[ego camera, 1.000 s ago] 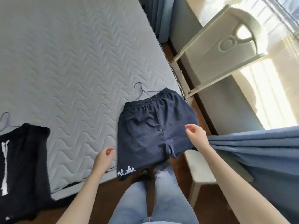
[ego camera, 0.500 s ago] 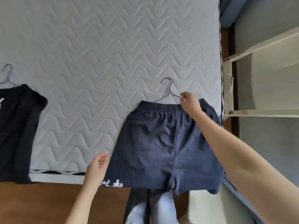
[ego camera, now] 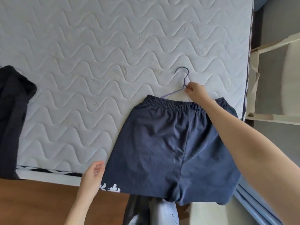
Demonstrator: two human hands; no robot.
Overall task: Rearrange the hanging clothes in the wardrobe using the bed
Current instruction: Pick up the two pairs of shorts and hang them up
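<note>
Navy shorts (ego camera: 170, 146) lie flat on the quilted mattress (ego camera: 97, 62), centre-right of frame, waistband toward the top, leg hems hanging off the near bed edge at lower centre. White print (ego camera: 111, 187) on the lower-left hem. A thin wire hanger (ego camera: 186, 78) sticks out above the waistband, its hook lying on the mattress and one shoulder wire running down into the shorts (the rest is hidden inside the fabric). Right hand (ego camera: 195, 92) reaches in from the lower right, with thumb and fingers pinched on the hanger just below the hook. Left hand (ego camera: 93, 177) is at lower centre-left, fingers loosely bent, gripping nothing, just beside the left hem of the shorts; cannot tell if it touches the cloth. A black garment (ego camera: 13, 119) lies at the left edge of frame, draped over the bed edge, well apart from the shorts. Brown wood floor (ego camera: 40, 200) lower left. The person's light jeans (ego camera: 164, 213) show at bottom centre under the shorts' hems. Cream shelf frame (ego camera: 259, 117) at the right edge, blue fabric (ego camera: 253, 207) in the lower right corner.
</note>
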